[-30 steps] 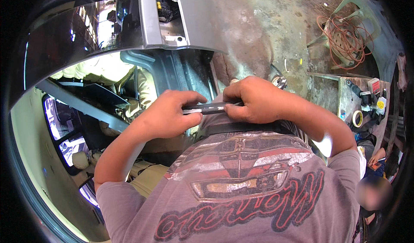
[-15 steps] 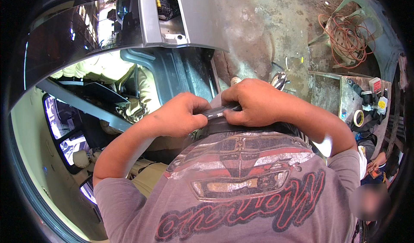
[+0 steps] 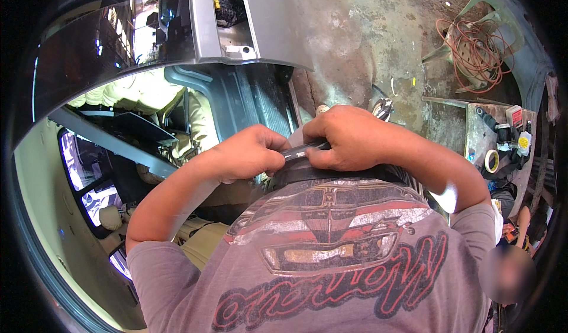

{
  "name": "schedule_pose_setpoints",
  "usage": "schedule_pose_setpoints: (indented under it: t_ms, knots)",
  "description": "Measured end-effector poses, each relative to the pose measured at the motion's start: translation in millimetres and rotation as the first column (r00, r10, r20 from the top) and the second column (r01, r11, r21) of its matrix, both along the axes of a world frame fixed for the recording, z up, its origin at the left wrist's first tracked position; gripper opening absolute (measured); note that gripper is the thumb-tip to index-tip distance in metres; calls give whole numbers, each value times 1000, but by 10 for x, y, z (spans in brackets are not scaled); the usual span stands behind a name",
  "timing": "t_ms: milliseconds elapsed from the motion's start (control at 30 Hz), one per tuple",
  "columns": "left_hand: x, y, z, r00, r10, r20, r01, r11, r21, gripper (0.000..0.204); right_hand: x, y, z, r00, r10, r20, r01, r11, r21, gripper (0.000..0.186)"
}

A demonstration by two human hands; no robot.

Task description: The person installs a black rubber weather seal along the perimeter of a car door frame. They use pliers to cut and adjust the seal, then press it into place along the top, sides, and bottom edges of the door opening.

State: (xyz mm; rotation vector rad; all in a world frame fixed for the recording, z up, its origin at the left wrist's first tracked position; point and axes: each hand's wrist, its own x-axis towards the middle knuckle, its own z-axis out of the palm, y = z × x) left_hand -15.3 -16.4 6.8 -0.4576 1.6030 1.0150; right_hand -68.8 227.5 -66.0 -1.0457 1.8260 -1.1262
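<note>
My left hand (image 3: pixel 248 155) and my right hand (image 3: pixel 349 141) are closed on a narrow dark strip (image 3: pixel 296 152) with pale patches, held level with my waist, just above a black belt (image 3: pixel 361 174). The strip slants slightly up toward the right, and my fingers hide much of it. Beyond my hands lies a grey, ribbed step (image 3: pixel 236 96) inside an open vehicle doorway, below a silver door panel (image 3: pixel 272 28) with an oblong opening.
Cream seating and trim (image 3: pixel 201 117) fill the left. At right stand a chair with coiled orange hose (image 3: pixel 479 55) and a worn bench (image 3: pixel 479 120) holding a tape roll (image 3: pixel 491 161) and small containers. Another person's arm (image 3: pixel 522 223) shows at lower right.
My left hand has shifted right, closer to my right hand, with its fingers more curled, so less of the strip shows. The other person's arm at lower right has shifted.
</note>
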Motion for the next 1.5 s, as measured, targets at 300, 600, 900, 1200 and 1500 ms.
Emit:
schedule_pose_setpoints:
  t_ms: [300, 600, 900, 1200, 1500]
  knots:
    - [-25, -8, 47, 985, 158, 71, -161, 986, 39, 31, -28, 12, 8, 999, 10, 35, -10, 1000, 5, 37]
    - [-2, -1, 53, 978, 191, 86, -196, 979, 54, 29, -17, 21, 7, 1000, 0, 30, 0, 1000, -10, 36]
    - [101, -27, -88, 993, 101, 61, -103, 994, 30, 32, 21, 1, -19, 1000, 9, 23, -8, 1000, -20, 40]
    - [131, -5, -53, 977, 195, 88, -200, 978, 52, 30, 48, 15, -31, 1000, 3, 2, -3, 1000, -13, 39]
    - [116, 6, 18, 969, 225, 100, -233, 970, 75, 29, 51, 29, -32, 999, 24, 43, -24, 1000, -6, 37]
